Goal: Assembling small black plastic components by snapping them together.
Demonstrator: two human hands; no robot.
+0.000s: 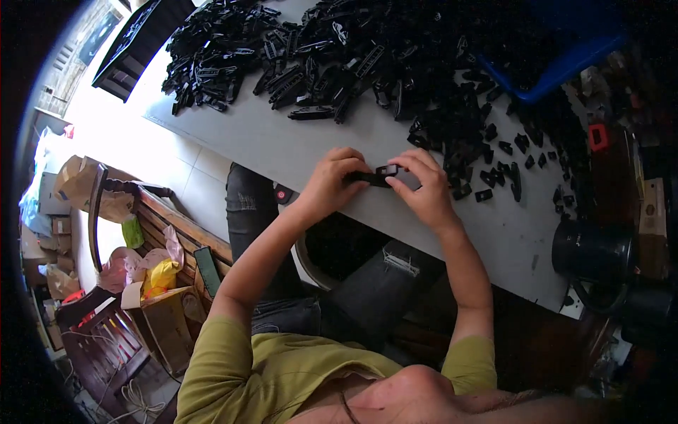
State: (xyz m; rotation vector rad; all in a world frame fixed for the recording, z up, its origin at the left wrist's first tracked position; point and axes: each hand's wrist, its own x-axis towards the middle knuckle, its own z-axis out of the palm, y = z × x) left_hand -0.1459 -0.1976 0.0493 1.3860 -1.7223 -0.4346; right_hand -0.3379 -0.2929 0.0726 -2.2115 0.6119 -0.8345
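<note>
Fingers and thumbs of both hands are narrowed on a slim black part (376, 179) — the left hand (330, 181) grips its nine o'clock end, the right hand (428, 188) pinches its three o'clock end. It spans the gap between the fingertips, over the white table (522, 244). Outward, long black pieces (286, 86) heap at eleven, small black pieces (484, 195) scatter at three, a blue tray (533, 95) sits at two.

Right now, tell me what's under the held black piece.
The pale table shows around the black piece; what lies directly beneath is hidden by it, the left hand and right hand.
</note>
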